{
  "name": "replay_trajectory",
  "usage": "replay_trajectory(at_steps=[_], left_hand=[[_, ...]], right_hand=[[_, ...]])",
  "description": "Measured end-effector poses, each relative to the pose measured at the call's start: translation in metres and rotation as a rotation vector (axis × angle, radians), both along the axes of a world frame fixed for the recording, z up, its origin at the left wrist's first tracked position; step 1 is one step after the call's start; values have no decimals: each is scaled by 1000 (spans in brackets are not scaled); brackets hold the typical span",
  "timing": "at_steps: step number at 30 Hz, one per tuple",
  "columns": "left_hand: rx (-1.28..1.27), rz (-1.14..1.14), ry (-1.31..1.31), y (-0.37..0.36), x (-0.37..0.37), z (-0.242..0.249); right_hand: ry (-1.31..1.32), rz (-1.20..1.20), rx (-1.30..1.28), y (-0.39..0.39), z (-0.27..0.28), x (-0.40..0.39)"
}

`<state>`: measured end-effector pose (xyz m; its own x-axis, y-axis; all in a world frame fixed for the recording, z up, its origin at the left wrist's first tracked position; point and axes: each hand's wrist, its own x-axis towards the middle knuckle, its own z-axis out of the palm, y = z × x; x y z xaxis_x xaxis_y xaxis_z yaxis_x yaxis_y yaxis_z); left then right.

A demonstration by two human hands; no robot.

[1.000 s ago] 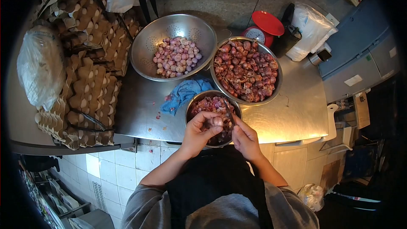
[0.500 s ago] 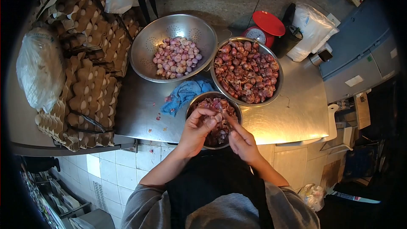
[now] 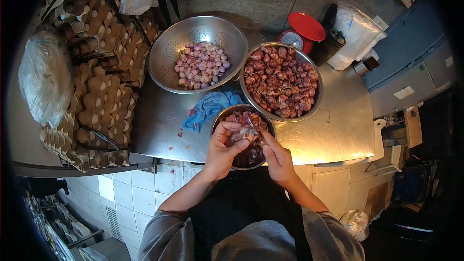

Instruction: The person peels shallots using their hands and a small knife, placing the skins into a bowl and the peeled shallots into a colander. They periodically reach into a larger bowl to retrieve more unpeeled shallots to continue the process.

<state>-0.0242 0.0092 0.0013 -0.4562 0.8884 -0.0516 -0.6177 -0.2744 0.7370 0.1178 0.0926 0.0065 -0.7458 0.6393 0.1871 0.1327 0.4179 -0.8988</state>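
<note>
Over a small metal bowl (image 3: 273,126) of papery red skins (image 3: 238,115), my left hand (image 3: 222,151) pinches a pale, partly peeled shallot (image 3: 249,134) between thumb and fingers. My right hand (image 3: 280,163) is closed round what looks like a small knife (image 3: 252,123); its thin blade shows beside the shallot, and its handle is hidden by my fingers. Behind the bowl, a metal colander (image 3: 163,63) contains peeled shallots (image 3: 200,65). To its right, a large metal bowl (image 3: 319,92) is full of unpeeled red shallots (image 3: 282,82).
A crumpled blue cloth (image 3: 210,108) lies left of the small bowl on the steel table (image 3: 333,135). Egg trays (image 3: 104,108) are stacked at the left, with a plastic bag (image 3: 46,79) against them. A red scale (image 3: 305,26) and a white bag (image 3: 355,34) stand behind.
The shallot has turned in my left fingers and shows more of its pale side. My right hand has shifted slightly, and the blade shows more clearly.
</note>
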Motion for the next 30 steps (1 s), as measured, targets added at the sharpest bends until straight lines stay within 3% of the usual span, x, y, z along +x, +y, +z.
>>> replay_trajectory(at_steps=[9,12,16,25,30], left_hand=[[-33,-166,-257,-2,-1,2],[-84,-162,-274,-2,-1,1],[-101,-115,-230,-1,1,-5],[-33,-73,-148,-4,2,-10],[-15,-114,-172,-6,1,-6]], right_hand=[[33,-81,-213,12,-1,-2],[9,41,-235,13,-8,3],[76,82,-532,3,-7,6],[68,102,-250,-4,-13,4],[73,12,-385,-1,-12,3]])
